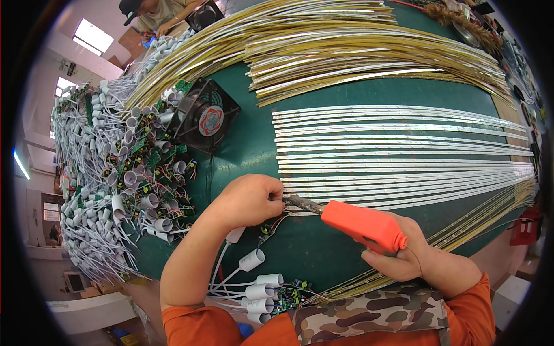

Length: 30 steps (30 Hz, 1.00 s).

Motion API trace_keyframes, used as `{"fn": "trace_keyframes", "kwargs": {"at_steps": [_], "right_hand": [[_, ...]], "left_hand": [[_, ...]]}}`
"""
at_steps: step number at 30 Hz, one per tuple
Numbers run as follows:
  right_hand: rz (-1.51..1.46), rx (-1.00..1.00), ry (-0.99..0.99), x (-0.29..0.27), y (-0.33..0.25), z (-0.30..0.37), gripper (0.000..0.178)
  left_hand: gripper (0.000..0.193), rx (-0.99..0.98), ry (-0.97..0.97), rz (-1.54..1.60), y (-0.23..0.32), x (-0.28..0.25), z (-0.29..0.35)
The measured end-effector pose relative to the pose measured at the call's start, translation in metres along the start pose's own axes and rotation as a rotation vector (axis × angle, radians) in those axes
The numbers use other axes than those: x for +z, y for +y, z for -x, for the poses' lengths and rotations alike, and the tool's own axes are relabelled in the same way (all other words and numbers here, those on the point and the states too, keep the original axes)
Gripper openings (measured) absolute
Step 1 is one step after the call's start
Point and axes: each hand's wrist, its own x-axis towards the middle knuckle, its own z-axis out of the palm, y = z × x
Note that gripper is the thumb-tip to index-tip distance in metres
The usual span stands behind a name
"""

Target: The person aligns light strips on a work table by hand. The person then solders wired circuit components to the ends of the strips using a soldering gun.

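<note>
My right hand (404, 254) is wrapped round the orange handle of a soldering gun (362, 224). Its dark metal tip points left and reaches the left ends of the lowest light strips, close to my other hand. My left hand (252, 198) is closed in a pinch there; what its fingertips hold is hidden. Thin red wires (279, 222) run from just below those fingertips to a small green circuit board (266, 232). Several long silvery LED strips (392, 138) lie side by side on the green table, stretching off to the right.
A black square fan (206, 118) stands beyond my left arm. Left of it spreads a big heap of white caps with cords and circuit boards (124, 167). Yellowish strip bundles (369, 57) lie at the back. More white caps (261, 291) lie near me. Another person (164, 14) sits far left.
</note>
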Motion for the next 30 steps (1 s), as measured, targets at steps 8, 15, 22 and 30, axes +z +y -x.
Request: {"fn": "trace_keyframes", "kwargs": {"at_steps": [8, 15, 22, 30], "right_hand": [[0.028, 0.047, -0.033, -0.001, -0.003, 0.001, 0.055], [0.081, 0.031, -0.031, -0.003, -0.004, 0.003, 0.055], [-0.013, 0.018, 0.016, -0.003, 0.003, 0.007, 0.054], [-0.067, -0.005, 0.119, -0.006, 0.006, 0.012, 0.054]], "left_hand": [[0.013, 0.06, 0.029, 0.028, -0.003, 0.001, -0.001], [0.014, 0.034, 0.002, 0.016, -0.003, 0.0, -0.003], [0.014, 0.026, 0.003, 0.016, -0.003, -0.001, -0.003], [0.013, -0.014, -0.026, 0.008, 0.002, -0.002, -0.003]]}}
